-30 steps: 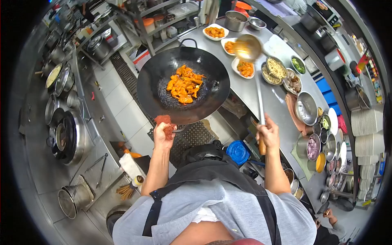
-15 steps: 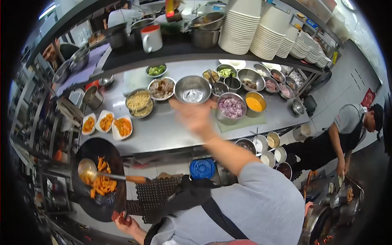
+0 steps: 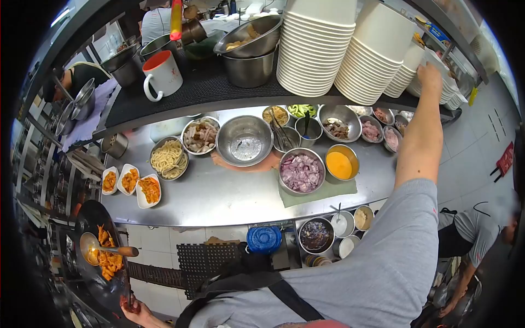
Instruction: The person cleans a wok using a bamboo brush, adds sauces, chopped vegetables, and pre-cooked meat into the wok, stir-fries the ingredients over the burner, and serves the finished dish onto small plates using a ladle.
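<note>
At the lower left my left hand [image 3: 136, 312] is closed on the edge of a dark wok [image 3: 101, 298], with a reddish-brown cloth between. Orange sauced food pieces [image 3: 112, 262] lie in the wok, and a ladle [image 3: 123, 251] with a wooden handle rests among them. My right arm stretches to the upper shelf, where my right hand [image 3: 430, 77] is at the stacked white bowls [image 3: 445, 82] on the right. Its fingertips are too hidden to show whether they grip a bowl.
On the steel counter [image 3: 219, 202] stand three white dishes of orange food [image 3: 148, 190], a noodle bowl [image 3: 169, 159], a metal bowl [image 3: 244, 141], chopped onions [image 3: 301, 173] and yellow liquid [image 3: 342, 162]. The overhead shelf holds a mug [image 3: 163, 76]. A co-worker [image 3: 476, 229] is at right.
My right hand has gone from above the counter up and right to the white bowls. The view has shifted, with the shelf looking nearer. My left hand still holds the wok.
</note>
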`<state>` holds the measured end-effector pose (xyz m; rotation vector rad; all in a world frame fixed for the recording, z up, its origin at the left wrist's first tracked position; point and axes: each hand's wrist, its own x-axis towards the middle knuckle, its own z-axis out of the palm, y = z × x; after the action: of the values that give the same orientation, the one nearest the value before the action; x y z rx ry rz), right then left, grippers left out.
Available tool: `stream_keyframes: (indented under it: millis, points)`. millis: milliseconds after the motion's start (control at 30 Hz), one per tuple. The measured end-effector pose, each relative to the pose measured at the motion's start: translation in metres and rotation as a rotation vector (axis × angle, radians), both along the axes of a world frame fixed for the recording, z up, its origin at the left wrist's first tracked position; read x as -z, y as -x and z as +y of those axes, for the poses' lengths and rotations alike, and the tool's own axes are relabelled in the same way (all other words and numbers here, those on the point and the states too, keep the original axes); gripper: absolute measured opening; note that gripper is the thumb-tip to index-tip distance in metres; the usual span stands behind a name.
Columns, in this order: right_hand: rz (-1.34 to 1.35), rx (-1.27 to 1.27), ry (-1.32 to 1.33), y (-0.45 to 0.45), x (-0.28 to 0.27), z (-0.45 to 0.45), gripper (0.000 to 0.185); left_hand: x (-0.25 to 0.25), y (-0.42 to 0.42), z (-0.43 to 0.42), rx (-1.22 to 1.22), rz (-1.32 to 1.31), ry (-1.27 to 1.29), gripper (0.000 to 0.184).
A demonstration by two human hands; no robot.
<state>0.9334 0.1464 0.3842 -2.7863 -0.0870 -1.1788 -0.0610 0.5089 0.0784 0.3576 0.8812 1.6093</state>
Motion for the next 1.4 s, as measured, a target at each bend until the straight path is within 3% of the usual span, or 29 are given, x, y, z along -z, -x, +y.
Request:
stream_keyframes:
  millis: [33,133,233,333,433,467,567,633,700,767,800,867,933,967,1000,1033,1100,1133,1167,1200,1300,1400]
  points:
    - [0.163,0.042,-0.005,-0.008,-0.004,-0.005,0.041,0.0,0.002,0.007,0.001,-0.006,-0.002,0.018]
    - [0.18,-0.018,0.054,-0.032,0.003,-0.017,0.036,-0.005,-0.002,0.013,0.088,-0.049,-0.09,0.014]
    - [0.104,-0.116,-0.043,-0.044,-0.004,-0.022,0.033,-0.039,-0.045,0.0,-0.012,-0.039,0.002,0.016]
    - [-0.037,-0.09,-0.198,-0.049,-0.004,-0.014,0.031,-0.028,-0.031,0.008,0.025,-0.057,0.0,0.02]
    - [0.028,-0.076,-0.224,-0.049,-0.004,-0.008,0.032,-0.026,-0.028,0.014,0.141,-0.103,-0.04,0.024]
    - [0.023,-0.076,-0.228,-0.05,-0.008,-0.006,0.032,-0.027,-0.034,0.013,0.016,-0.058,0.011,0.024]
    - [0.152,-0.049,-0.218,-0.052,-0.013,-0.01,0.03,-0.005,-0.014,0.022,0.125,-0.114,-0.029,0.023]
    - [0.216,-0.059,-0.045,-0.066,-0.008,-0.012,0.03,-0.01,-0.024,0.017,0.109,-0.099,-0.014,0.023]
    - [0.126,-0.072,-0.013,-0.082,0.002,-0.025,0.03,-0.008,-0.021,0.02,0.092,-0.086,-0.003,0.022]
    - [-0.103,-0.211,-0.249,-0.084,-0.006,-0.031,0.033,0.012,-0.004,0.032,0.184,-0.187,-0.07,0.019]
    - [-0.109,-0.211,-0.251,-0.083,-0.01,-0.035,0.033,0.003,-0.021,0.025,0.184,-0.192,-0.074,0.019]
    - [-0.36,-0.303,-0.502,-0.075,-0.018,-0.04,0.039,-0.033,-0.07,0.007,-0.015,-0.16,0.031,0.015]
    - [-0.67,-0.18,-0.414,-0.08,-0.033,-0.057,0.044,-0.02,-0.061,0.021,-0.108,0.021,0.062,0.021]
    - [-0.568,-0.108,-0.478,-0.06,-0.038,-0.058,0.041,-0.012,-0.055,0.022,-0.137,0.112,0.067,0.024]
    - [-0.5,-0.199,-0.29,-0.075,-0.036,-0.09,0.03,-0.02,-0.064,0.023,-0.148,0.066,0.142,0.022]
    - [-0.554,0.237,0.459,-0.082,-0.018,-0.116,0.022,-0.027,-0.072,0.023,-0.162,0.016,0.216,0.019]
    - [-0.508,-0.1,-0.258,-0.001,0.01,-0.09,0.028,-0.012,-0.06,0.019,-0.128,0.015,0.072,0.013]
    - [-0.572,-0.255,-0.598,0.041,0.023,-0.074,0.031,-0.033,-0.08,0.009,-0.206,0.019,0.129,0.011]
    - [-0.573,-0.29,-0.536,0.06,0.043,-0.07,0.039,-0.033,-0.078,0.007,-0.102,-0.154,0.023,0.011]
    - [-0.544,-0.398,-0.646,0.1,0.062,-0.048,0.04,-0.033,-0.079,0.011,-0.151,-0.114,0.049,0.011]
    - [-0.522,-0.381,-0.614,0.195,0.104,-0.01,0.033,-0.032,-0.076,0.009,-0.083,-0.186,-0.025,0.007]
    - [-0.32,-0.682,-0.89,0.284,0.143,0.03,0.024,-0.035,-0.069,0.011,-0.112,-0.21,-0.004,0.008]
